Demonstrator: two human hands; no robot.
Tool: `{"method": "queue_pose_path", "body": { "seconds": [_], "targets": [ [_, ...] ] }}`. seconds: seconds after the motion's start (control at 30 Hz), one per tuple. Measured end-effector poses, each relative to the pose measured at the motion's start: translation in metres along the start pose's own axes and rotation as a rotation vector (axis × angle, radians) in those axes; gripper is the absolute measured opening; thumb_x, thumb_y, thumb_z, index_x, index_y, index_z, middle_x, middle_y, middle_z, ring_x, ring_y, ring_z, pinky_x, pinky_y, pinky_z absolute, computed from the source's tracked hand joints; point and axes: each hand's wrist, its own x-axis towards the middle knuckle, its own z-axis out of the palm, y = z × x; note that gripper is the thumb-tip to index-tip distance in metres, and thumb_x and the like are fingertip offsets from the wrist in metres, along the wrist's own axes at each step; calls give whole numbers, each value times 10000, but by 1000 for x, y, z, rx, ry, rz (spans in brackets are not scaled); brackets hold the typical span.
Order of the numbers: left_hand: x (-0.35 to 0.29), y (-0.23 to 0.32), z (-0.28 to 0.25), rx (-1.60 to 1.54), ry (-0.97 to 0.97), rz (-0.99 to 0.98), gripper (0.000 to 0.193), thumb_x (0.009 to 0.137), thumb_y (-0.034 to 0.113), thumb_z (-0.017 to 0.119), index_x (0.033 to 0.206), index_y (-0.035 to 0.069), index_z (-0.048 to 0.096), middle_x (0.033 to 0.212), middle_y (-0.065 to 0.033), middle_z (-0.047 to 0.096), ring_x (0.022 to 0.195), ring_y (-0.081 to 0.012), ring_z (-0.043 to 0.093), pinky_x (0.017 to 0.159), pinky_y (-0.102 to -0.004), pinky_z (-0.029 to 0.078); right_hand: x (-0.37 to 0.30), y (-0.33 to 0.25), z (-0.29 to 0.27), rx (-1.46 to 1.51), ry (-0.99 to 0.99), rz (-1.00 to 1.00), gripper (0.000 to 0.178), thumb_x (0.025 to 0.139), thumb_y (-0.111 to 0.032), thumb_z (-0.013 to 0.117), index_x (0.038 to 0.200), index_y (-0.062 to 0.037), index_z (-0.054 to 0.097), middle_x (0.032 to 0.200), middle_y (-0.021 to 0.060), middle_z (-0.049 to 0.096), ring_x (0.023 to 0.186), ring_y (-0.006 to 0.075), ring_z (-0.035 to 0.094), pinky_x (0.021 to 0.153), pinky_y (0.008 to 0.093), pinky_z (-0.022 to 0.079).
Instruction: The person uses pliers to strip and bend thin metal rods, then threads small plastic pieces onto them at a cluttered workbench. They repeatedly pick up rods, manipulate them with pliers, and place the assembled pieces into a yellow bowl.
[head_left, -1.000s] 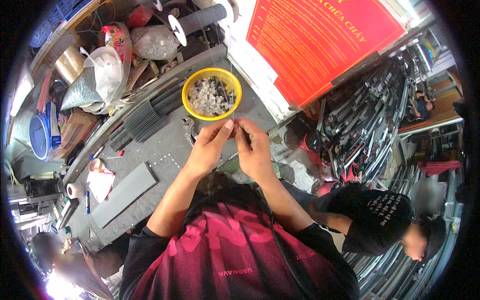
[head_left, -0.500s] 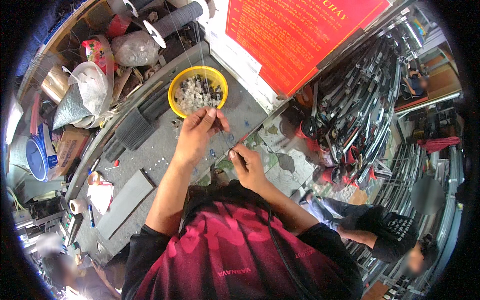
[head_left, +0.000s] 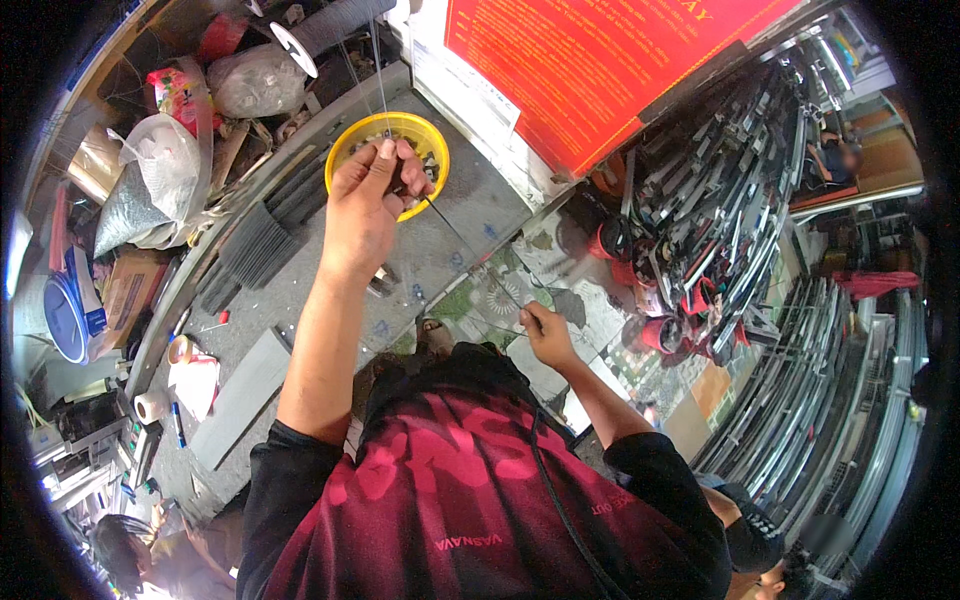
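My left hand [head_left: 365,205] is raised in front of the yellow bowl [head_left: 334,150], its thumb and fingers pinched on thin strings that run up toward the grey spool [head_left: 335,28]. From that hand a dark cord [head_left: 466,246] slants down to my right hand [head_left: 550,338], which is closed on its other end above the floor. The cord looks taut between the two. Small clear and dark plastic pieces [head_left: 428,162] lie in the bowl, partly hidden behind my left hand.
Grey pleated material [head_left: 255,245] and a flat grey strip [head_left: 240,400] lie on the workbench [head_left: 330,300]. Plastic bags [head_left: 258,82] crowd its far left side. Long metal profiles [head_left: 715,210] lean at the right, with red buckets [head_left: 660,333] beside them. Other people are at the lower edges.
My hands have drawn apart: the left went up and left to the bowl, the right moved right and slightly down. A length of cord now spans between them. The person at right has shifted lower.
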Motion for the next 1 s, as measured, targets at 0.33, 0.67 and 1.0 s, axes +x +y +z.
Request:
{"method": "queue_pose_path", "body": {
  "seconds": [0.33,0.67,1.0],
  "targets": [
    [10,22,9,-38,-57,87,238,1170,246,517,1081,54,624,893,-3,489,859,-157,500,901,-395,501,-54,144,-78,-263,90,165,144,1032,-154,618,973,-26,646,808,239,661,766,427,676,699,461,519],
    [21,66,11,-102,-116,156,234,1167,234,520,1093,41,629,876,-8,499,851,-164,508,880,-396,503,-146,256,-161,-618,118,539,178,989,-197,596,958,-56,700,959,275,732,959,522,699,790,566,548],
    [32,72,26,-169,-131,109,191,1167,215,506,1107,55,589,865,11,441,829,-148,442,845,-375,468,-302,347,-263,-876,271,1055,173,861,-165,707,968,-46,771,1031,221,790,962,375,787,805,473,627]
  ]
}}
